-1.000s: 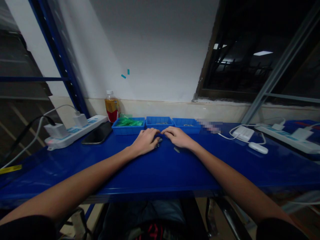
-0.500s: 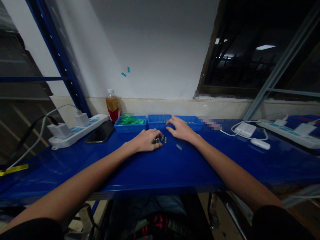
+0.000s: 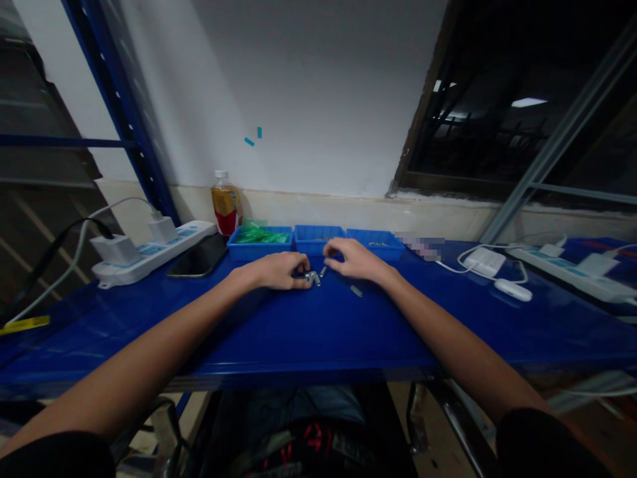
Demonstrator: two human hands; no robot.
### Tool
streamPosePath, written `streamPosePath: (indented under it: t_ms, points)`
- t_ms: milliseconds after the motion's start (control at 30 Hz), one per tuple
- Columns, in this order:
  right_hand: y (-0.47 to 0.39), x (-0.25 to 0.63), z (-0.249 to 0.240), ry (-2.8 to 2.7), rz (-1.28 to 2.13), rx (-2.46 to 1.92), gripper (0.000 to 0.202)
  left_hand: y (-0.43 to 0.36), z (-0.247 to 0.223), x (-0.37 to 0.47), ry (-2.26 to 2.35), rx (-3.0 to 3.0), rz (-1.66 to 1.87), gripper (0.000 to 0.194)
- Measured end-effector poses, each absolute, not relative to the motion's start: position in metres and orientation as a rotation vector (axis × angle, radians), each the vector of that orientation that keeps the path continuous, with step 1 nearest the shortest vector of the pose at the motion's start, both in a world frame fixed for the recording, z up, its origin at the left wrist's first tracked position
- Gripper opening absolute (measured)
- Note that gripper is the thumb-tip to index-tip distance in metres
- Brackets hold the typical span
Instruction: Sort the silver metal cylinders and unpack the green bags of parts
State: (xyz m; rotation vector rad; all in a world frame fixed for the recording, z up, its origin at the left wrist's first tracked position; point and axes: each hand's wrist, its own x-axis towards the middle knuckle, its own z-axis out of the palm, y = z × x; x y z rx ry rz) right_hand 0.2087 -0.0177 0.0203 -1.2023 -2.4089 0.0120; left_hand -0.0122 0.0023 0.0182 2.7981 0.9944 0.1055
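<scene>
My left hand (image 3: pixel 283 271) rests on the blue table, its thumb and fingers curved apart. A cluster of small silvery metal cylinders (image 3: pixel 313 278) lies at its fingertips. Facing it, my right hand (image 3: pixel 352 258) hovers with bent fingers and a gap above the thumb; no held item shows there. Just below the right fingertips is a single metal cylinder (image 3: pixel 323 271). Another flat-looking metal piece (image 3: pixel 356 291) lies by itself nearer to me, below the right wrist.
Behind the hands stand three blue bins: one with green plastic pieces (image 3: pixel 261 235), a middle bin (image 3: pixel 311 234), and a right bin (image 3: pixel 393 251) with small metal parts. A phone (image 3: pixel 198 257), a drink bottle (image 3: pixel 226 206), power strips (image 3: pixel 154 255) and a white charger (image 3: pixel 482 261) flank them.
My left hand has drawn slightly left and its fingers have loosened, leaving the cylinders more exposed. My right hand has shifted left and a little down, away from the bins.
</scene>
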Motion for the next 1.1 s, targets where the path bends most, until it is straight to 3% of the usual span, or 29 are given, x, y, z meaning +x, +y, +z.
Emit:
streamPosePath:
  t_ms: [133, 333, 500, 667, 800, 933, 1100]
  points:
    - [-0.009, 0.203, 0.024, -2.076, -0.303, -1.318, 0.025, 0.003, 0.022, -0.017, 1.187, 2.731, 0.033, 0.048]
    - [-0.037, 0.198, 0.008, -2.499, -0.067, -1.443, 0.032, 0.003, 0.023, -0.021, 1.034, 2.761, -0.092, 0.033]
    - [-0.037, 0.197, 0.002, -2.572, 0.041, -1.482, 0.023, 0.007, 0.02, -0.022, 0.991, 2.755, -0.07, 0.028]
    - [-0.03, 0.195, 0.007, -2.558, 0.024, -1.44, 0.01, 0.016, 0.022, -0.032, 1.094, 2.639, -0.105, 0.03]
    - [-0.014, 0.196, 0.02, -2.264, -0.195, -1.291, 0.02, 0.01, 0.027, -0.036, 1.018, 2.629, -0.099, 0.019]
    - [-0.01, 0.203, 0.027, -2.057, -0.293, -1.3, 0.026, 0.009, 0.043, -0.02, 0.871, 2.8, 0.263, 0.022]
    - [-0.034, 0.208, 0.019, -2.432, 0.068, -1.266, 0.022, 0.032, 0.065, 0.012, 1.03, 2.892, 0.827, 0.035]
